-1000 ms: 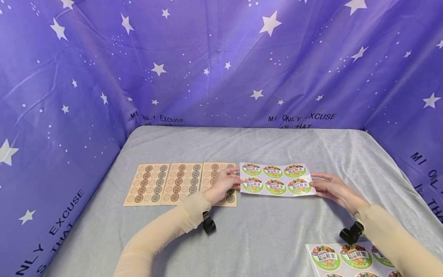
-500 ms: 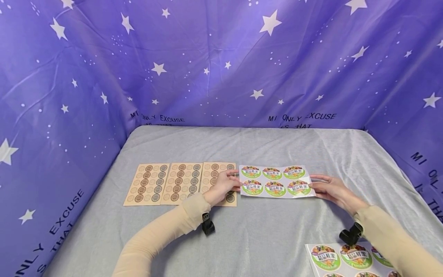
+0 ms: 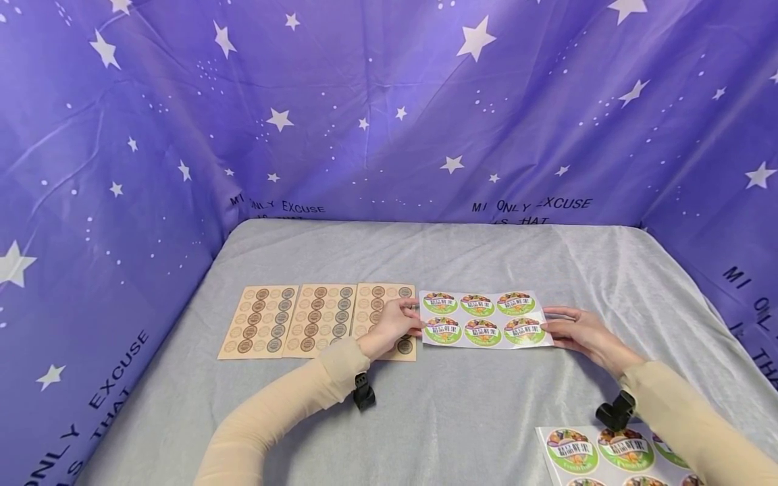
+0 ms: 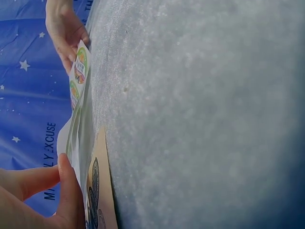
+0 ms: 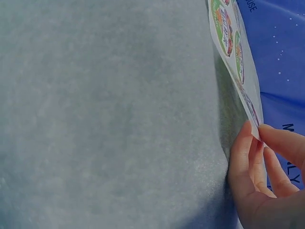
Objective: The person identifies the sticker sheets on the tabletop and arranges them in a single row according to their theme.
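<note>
A white sheet of oval fruit stickers (image 3: 458, 321) is stretched between both hands, just right of the brown sticker sheets. My left hand (image 3: 392, 326) pinches its left edge, over the rightmost brown sheet (image 3: 367, 297). At the opposite edge my right hand (image 3: 592, 337) pinches the sheet between thumb and fingers. In the right wrist view the fruit sticker sheet (image 5: 245, 71) bows, its near part raised off the cloth with a shadow beneath. The left wrist view has the left hand's fingers (image 4: 69, 191) on the sheet's edge, close above a brown sheet (image 4: 102, 176).
Two more brown sheets of round stickers, the left one (image 3: 234, 331) and the middle one (image 3: 298, 331), lie in a row on the grey cloth (image 3: 462, 418). Another fruit sticker sheet or stack (image 3: 598, 466) lies at the front right, partly under the right forearm. Purple star-printed curtains (image 3: 389, 81) surround the table.
The held fruit sticker sheet has come down slightly toward the near side, mostly in the first half second. Both hands keep their pinch and have barely moved.
</note>
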